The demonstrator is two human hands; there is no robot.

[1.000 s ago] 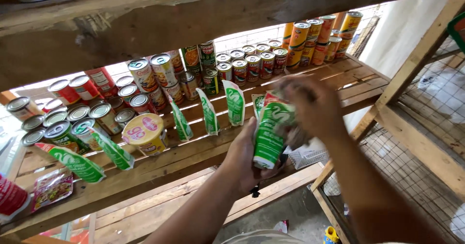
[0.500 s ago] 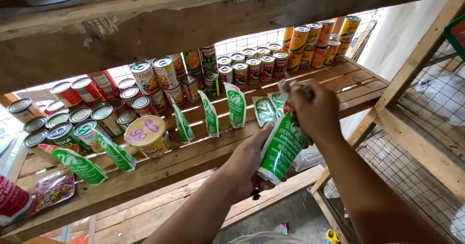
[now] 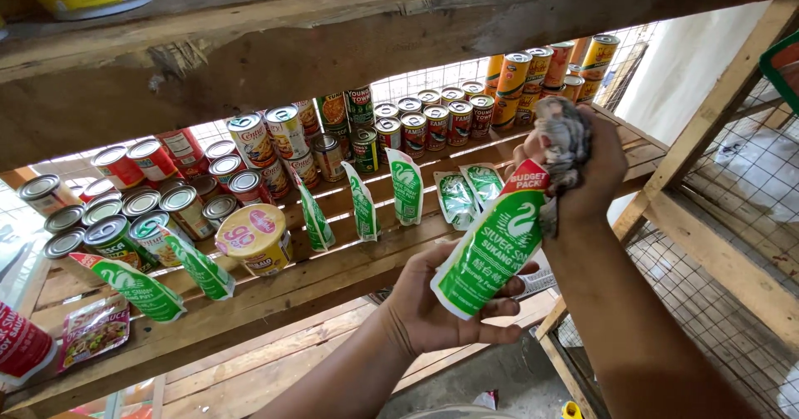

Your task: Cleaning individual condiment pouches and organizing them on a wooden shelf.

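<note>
While the left hand (image 3: 433, 307) cups the bottom of a green-and-white plastic pouch with a red corner (image 3: 491, 248), the right hand (image 3: 574, 165) is balled around a grey cloth (image 3: 562, 136) against its top. Beyond, matching pouches (image 3: 406, 186) stand on the wooden slatted shelf (image 3: 275, 290), with rows of red and green cans (image 3: 416, 123) farther back.

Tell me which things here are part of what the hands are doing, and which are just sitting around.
In hand:
- green pouch, held by the left hand
- grey rag, bunched in the right hand at the pouch's top

Just sitting:
- standing pouches along the wooden shelf
- tin cans
- round yellow tub
</note>
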